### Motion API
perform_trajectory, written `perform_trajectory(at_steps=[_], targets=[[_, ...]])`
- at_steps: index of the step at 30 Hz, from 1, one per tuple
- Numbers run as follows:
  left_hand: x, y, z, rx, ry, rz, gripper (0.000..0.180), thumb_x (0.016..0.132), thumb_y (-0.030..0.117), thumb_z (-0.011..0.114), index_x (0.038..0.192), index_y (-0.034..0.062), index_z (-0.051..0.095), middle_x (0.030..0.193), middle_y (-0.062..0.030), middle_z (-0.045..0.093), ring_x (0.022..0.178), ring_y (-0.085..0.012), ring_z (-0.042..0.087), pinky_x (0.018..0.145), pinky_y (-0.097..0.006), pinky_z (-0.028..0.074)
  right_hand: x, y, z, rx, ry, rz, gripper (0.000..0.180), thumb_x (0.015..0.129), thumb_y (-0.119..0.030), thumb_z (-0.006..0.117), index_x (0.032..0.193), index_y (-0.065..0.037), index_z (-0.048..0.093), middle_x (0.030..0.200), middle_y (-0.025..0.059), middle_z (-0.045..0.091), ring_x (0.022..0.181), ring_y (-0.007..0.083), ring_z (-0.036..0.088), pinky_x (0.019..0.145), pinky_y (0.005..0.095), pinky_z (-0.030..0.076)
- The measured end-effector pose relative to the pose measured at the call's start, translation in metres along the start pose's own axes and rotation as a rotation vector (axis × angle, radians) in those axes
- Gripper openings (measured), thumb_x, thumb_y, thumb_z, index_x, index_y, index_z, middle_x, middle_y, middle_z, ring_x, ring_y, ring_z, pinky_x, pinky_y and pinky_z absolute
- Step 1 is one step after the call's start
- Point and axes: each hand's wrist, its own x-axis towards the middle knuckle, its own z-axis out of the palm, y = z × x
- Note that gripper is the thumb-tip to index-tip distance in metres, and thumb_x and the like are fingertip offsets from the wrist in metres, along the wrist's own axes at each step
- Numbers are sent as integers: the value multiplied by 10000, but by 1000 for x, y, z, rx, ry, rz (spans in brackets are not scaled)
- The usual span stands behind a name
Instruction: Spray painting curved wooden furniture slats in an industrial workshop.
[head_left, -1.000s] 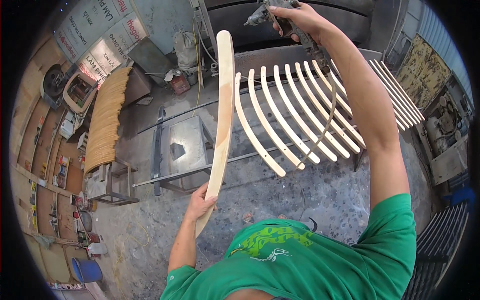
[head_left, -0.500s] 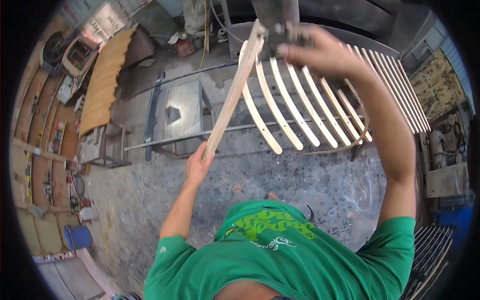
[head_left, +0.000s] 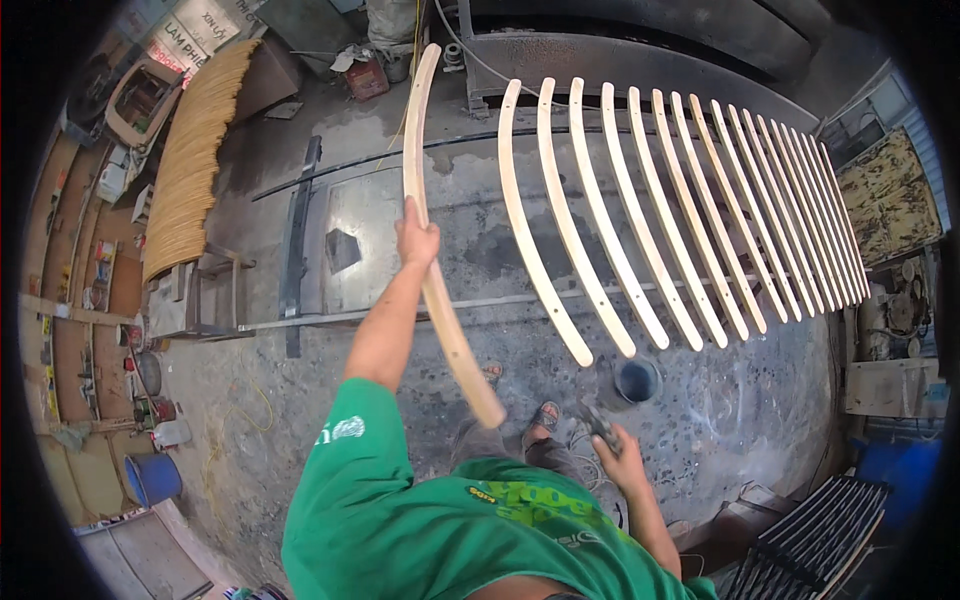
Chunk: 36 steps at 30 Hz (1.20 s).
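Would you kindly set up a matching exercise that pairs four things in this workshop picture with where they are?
Things:
1. long curved pale wooden slat
2. row of curved pale wooden slats
3. small blue plastic bucket
4. dark round can

Places:
A. on the floor at lower left
B. gripped in the left hand
C. on the floor near the right hand
D. laid side by side across metal rails

Pairs: 1-B, 2-D, 3-A, 4-C
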Motion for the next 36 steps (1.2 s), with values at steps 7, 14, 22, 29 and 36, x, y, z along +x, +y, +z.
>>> perform_trajectory(at_steps=[7,14,22,29,36], targets=[[34,4,90,22,-135,-164,802,861,196,569,1530,260,132,1236,-246,429,1006,-448,593,901,-489,496,-58,19,37,340,358,476,236,904,-195,681,1021,-1,617,760,-10,602,696,74,542,604,257,451],[41,-11,134,46,-163,-111,799,861,195,580,1529,244,143,1244,-223,405,994,-448,594,883,-496,499,-68,-2,78,404,513,716,331,911,-322,681,1027,-32,573,773,18,590,583,101,540,512,262,460],[52,10,150,29,-179,-33,778,843,156,582,1512,197,187,1252,-270,384,1014,-457,582,893,-492,505,-57,-11,94,388,471,647,238,908,-254,692,893,-32,606,648,-25,557,530,73,510,473,247,402],[41,31,154,23,-200,10,771,856,152,579,1515,179,180,1268,-258,379,1023,-453,578,904,-489,502,-60,-33,96,410,547,694,226,913,-247,682,921,-30,619,671,-14,581,534,79,527,468,251,405],[41,20,166,7,-209,6,785,855,140,577,1521,186,165,1271,-250,375,1027,-453,578,916,-489,497,-73,-27,102,441,554,703,198,911,-217,676,934,-29,617,677,-22,577,543,74,515,479,247,401]])
